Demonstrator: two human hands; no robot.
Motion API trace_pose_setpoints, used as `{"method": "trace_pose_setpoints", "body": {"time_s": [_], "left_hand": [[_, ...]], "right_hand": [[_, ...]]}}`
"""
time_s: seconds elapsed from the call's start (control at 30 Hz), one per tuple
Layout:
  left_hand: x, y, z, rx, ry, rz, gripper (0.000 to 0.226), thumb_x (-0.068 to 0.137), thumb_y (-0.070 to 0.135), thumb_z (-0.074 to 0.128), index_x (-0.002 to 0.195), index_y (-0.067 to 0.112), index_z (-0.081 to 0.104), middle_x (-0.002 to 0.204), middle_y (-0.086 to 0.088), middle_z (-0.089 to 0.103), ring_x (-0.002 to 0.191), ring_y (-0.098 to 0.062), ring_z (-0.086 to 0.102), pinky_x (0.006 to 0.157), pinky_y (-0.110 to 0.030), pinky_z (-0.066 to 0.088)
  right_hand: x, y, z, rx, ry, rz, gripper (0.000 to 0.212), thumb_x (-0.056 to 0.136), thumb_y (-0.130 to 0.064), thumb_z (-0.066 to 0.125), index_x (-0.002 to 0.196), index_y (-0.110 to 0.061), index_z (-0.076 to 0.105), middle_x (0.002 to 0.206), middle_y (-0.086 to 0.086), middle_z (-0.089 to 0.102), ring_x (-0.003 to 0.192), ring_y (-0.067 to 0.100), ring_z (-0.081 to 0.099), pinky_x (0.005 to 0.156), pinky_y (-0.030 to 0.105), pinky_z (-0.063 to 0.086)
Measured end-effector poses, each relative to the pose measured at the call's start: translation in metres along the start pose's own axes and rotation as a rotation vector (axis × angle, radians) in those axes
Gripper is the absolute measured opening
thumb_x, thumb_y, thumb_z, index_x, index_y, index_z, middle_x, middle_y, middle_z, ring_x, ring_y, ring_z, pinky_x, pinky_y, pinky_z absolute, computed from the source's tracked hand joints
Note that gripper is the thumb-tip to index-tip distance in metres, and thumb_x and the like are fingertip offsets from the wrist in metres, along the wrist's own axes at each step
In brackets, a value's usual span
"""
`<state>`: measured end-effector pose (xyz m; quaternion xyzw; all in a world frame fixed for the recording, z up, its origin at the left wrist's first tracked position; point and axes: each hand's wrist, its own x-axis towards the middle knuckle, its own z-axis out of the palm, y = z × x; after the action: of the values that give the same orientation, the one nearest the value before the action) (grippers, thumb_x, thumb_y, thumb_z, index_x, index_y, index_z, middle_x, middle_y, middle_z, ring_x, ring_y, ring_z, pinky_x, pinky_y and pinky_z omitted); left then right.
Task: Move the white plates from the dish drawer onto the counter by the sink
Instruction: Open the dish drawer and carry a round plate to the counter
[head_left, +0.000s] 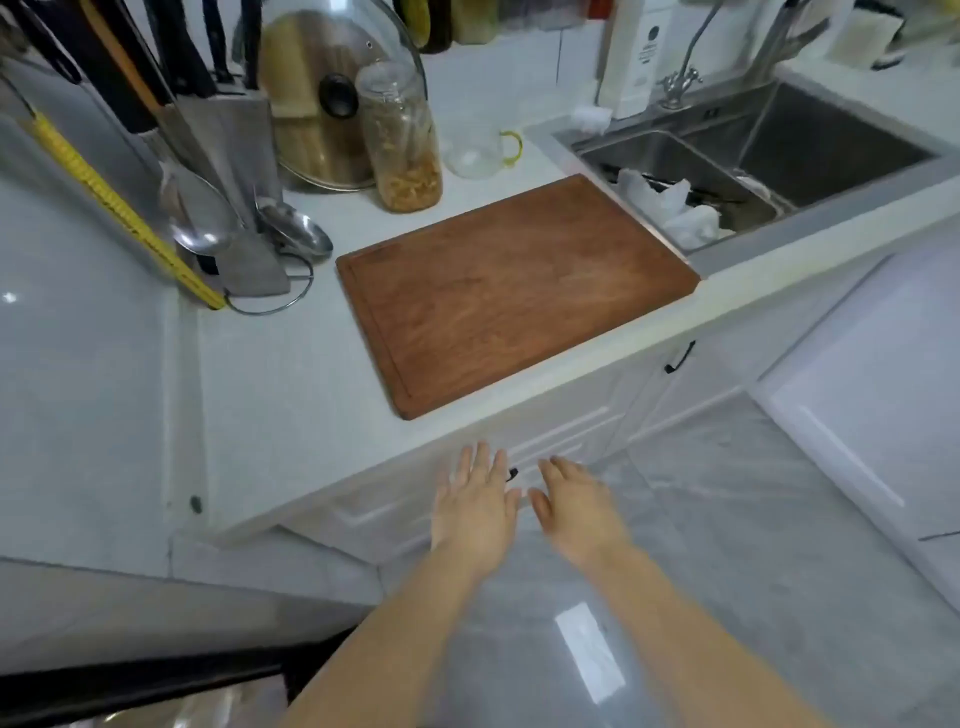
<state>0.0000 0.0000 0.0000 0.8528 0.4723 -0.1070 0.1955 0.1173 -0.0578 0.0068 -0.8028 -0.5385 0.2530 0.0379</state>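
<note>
A home kitchen: steel sink (810, 150), wooden cutting board (514, 291), knife block (228, 130) on the counter (291, 389).

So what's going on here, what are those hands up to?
A person stands at a kitchen counter and reaches both hands toward the white drawer front below it. The left hand and right hand are open and hold nothing, close to a small black handle. The drawer looks closed and no plates are in view. A wooden cutting board lies on the counter beside the sink.
</note>
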Motion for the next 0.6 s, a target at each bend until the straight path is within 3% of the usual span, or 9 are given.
{"method": "trace_pose_setpoints", "body": {"time_s": [0.37,0.6], "left_hand": [[0.057,-0.031,0.036,0.119,0.093,0.004,0.061,0.102,0.040,0.022,0.152,0.014,-0.002,0.162,-0.001,0.000,0.150,-0.018,0.001,0.122,-0.039,0.002],[0.064,-0.031,0.040,0.007,0.195,0.042,0.056,0.102,0.028,0.033,0.151,0.009,0.014,0.160,-0.006,0.017,0.148,-0.021,0.015,0.120,-0.035,0.013]], "right_hand": [[0.075,0.015,0.041,-0.052,0.077,-0.174,0.060,0.098,-0.037,0.036,0.150,-0.016,0.013,0.160,0.003,0.011,0.148,0.022,0.005,0.117,0.041,0.022],[0.096,0.012,0.041,-0.049,0.139,-0.209,0.046,0.098,-0.031,0.041,0.142,-0.019,0.034,0.155,-0.003,0.027,0.145,0.025,0.017,0.111,0.045,0.030]]}}
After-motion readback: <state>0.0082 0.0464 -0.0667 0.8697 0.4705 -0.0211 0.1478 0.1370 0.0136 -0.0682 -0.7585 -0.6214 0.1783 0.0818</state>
